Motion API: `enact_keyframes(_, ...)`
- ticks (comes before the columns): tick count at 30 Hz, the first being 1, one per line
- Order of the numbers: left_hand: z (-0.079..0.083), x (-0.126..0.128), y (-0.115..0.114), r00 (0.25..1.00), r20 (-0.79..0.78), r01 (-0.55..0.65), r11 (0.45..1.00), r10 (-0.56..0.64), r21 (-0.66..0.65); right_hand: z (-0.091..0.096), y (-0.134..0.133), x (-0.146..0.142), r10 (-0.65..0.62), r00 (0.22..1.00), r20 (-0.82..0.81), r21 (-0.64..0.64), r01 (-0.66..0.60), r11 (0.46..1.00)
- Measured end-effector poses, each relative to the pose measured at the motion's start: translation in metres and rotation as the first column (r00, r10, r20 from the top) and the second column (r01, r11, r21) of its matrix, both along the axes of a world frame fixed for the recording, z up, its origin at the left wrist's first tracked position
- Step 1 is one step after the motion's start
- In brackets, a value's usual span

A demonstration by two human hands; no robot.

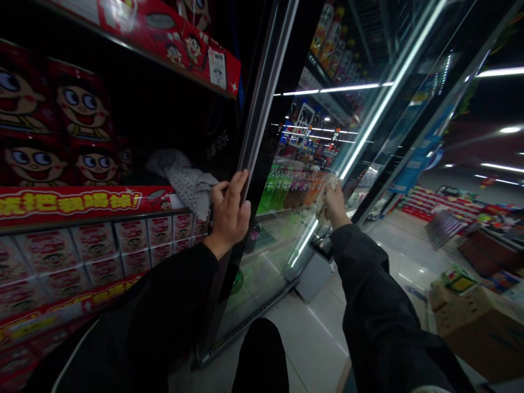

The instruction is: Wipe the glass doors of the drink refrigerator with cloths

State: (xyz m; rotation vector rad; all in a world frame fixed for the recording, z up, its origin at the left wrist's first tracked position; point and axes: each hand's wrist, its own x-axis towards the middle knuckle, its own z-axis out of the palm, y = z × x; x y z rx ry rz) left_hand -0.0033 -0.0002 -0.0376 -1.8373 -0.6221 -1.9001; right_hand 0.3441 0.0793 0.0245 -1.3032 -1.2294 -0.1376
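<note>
Two hands reach the glass panel (270, 262) I watch remotely. The left hand (231, 210) rests at its near edge; I can't tell whether it pinches the grey cloth (180, 172) draped over the red-fronted shelf (82, 203) left of the panel. The right hand (335, 201) clutches a pale cloth (321, 207), partly hidden, at the panel. Behind the panel, glare blurs green bottles (278, 188); right of it, a cut-off cardboard box (478, 325) bears a green-and-yellow pack (458, 280).

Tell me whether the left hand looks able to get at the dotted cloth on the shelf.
Likely yes: the left hand is close beside the dotted cloth, whose end hangs over the red shelf strip, and nothing visible blocks the way.
</note>
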Motion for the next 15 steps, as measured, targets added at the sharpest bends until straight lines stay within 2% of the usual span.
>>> enact_keyframes(3,0.0,0.0,0.0,1.0,-0.003,-0.004,1.0,0.004,-0.012,-0.004,-0.003,-0.045,-0.043,0.999,0.006,0.085,0.042,0.995)
enact_keyframes(5,0.0,-0.001,0.001,1.0,-0.009,-0.001,1.0,0.001,-0.014,-0.011,-0.011,-0.084,-0.039,0.996,0.079,0.192,0.023,0.981)
enact_keyframes(8,-0.002,-0.001,0.002,1.0,-0.013,-0.009,1.0,0.009,-0.009,-0.021,-0.035,-0.146,-0.025,0.938,0.345,0.414,-0.129,0.901)
enact_keyframes(10,-0.003,-0.001,0.003,1.0,-0.012,-0.024,0.999,0.024,-0.021,-0.026,-0.053,-0.179,-0.044,0.879,0.474,0.487,-0.22,0.845)
enact_keyframes(12,-0.005,-0.001,0.004,1.0,0.005,-0.025,0.999,0.025,-0.028,-0.029,-0.066,-0.2,-0.052,0.831,0.554,0.502,-0.283,0.817)
enact_keyframes(15,-0.007,0.0,0.005,0.999,0.047,-0.012,1.0,0.013,-0.024,-0.034,-0.068,-0.206,-0.09,0.773,0.628,0.543,-0.353,0.762)
